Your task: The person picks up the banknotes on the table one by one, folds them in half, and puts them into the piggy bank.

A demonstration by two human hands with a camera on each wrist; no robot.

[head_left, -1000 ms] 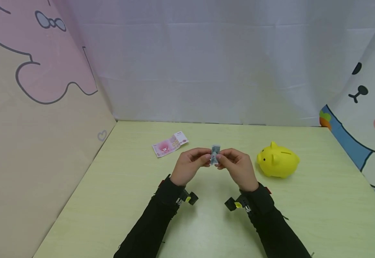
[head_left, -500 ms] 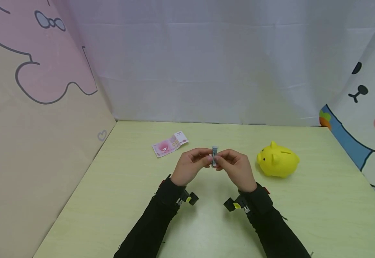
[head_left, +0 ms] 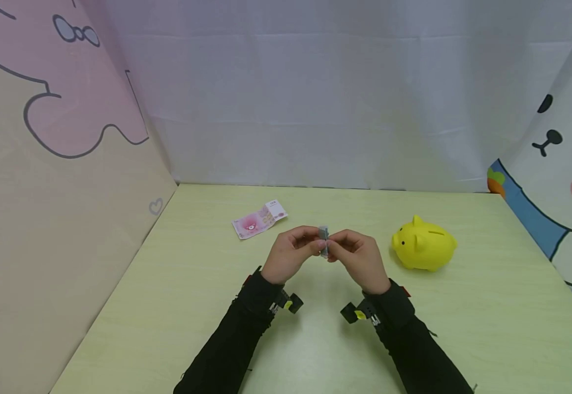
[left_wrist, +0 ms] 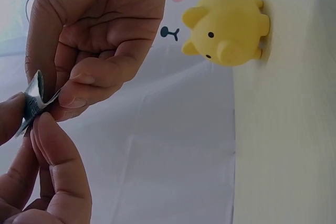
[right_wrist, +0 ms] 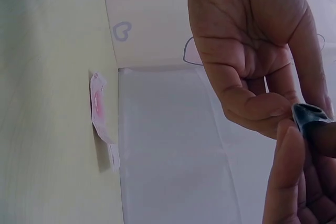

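Note:
A small folded blue-green banknote is held up between both hands above the table. My left hand pinches its left side between thumb and fingers. On its other side my right hand pinches it the same way, the two thumbs almost meeting. The left wrist view shows the folded note bent, with a fold standing open; the fingertips cover much of it. To the right of my right hand, a yellow piggy bank stands upright, a slot on its back.
A pink banknote, creased near its right end, lies on the table behind my left hand. A white curtain hangs behind the table's far edge. Printed cartoon walls stand at both sides.
The blue-green note has gone from showing a wider face to a narrow strip, folded lengthwise. My right hand has shifted slightly left. The pink banknote and piggy bank stay put.

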